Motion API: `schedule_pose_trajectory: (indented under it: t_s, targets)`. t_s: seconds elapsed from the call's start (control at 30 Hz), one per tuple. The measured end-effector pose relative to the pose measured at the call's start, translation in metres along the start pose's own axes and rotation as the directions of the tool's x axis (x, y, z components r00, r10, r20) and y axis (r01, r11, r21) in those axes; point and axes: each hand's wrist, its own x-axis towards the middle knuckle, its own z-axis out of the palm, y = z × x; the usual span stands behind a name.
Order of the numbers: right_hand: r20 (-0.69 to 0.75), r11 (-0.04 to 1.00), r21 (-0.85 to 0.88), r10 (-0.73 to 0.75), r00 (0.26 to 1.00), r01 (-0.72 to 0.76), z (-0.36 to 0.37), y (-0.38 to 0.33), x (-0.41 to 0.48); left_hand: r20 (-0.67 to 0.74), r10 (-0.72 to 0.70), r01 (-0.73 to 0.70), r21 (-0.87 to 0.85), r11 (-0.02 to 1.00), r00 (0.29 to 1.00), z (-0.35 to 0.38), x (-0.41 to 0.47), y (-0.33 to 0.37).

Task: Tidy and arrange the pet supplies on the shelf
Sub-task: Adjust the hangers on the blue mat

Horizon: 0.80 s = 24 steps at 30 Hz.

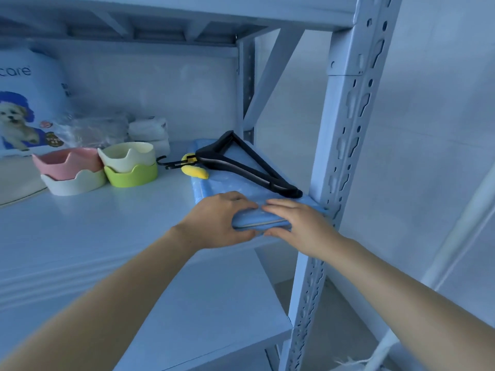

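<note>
Gripping blue mat point(223, 183) edge | left hand point(218, 219) + right hand point(297, 223) | thumbs seemingly underneath

Left hand point(219, 219) and right hand point(302, 226): both bare. Left forearm point(120, 298) and right forearm point(401, 290): uncovered all the way to the frame edge. Fingernail detail too small to tell.

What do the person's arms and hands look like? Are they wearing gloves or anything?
No gloves. The left grip and right grip are plain bare hands, with no rings showing. The left arm and right arm are bare too: no sleeves, watch or bracelet in view.
</note>
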Motion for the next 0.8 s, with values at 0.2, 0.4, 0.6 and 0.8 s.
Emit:
schedule_pose_trajectory:
  t_s: [0.2, 0.4, 0.6, 0.8]
  targets:
    - [-0.047, 0.991, 0.049, -0.119, 0.992, 0.121, 0.0, 0.007, 0.005, -0.034, -0.082, 0.083, 0.046, 0.995, 0.996, 0.005, -0.001, 0.009]
    - [-0.03, 0.987, 0.092, -0.128, 0.991, 0.13, 0.005, 0.013, 0.019, -0.002, -0.144, 0.144, 0.078, 0.987, 0.99, 0.004, 0.006, 0.007]
    - [-0.003, 0.988, 0.101, -0.116, 0.993, 0.116, 0.011, 0.021, 0.038, 0.043, -0.178, 0.173, 0.096, 0.98, 0.983, 0.005, 0.02, -0.008]
    - [0.035, 0.985, 0.144, -0.099, 0.994, 0.093, 0.014, 0.028, 0.058, 0.069, -0.199, 0.192, 0.103, 0.976, 0.978, 0.009, 0.037, -0.029]
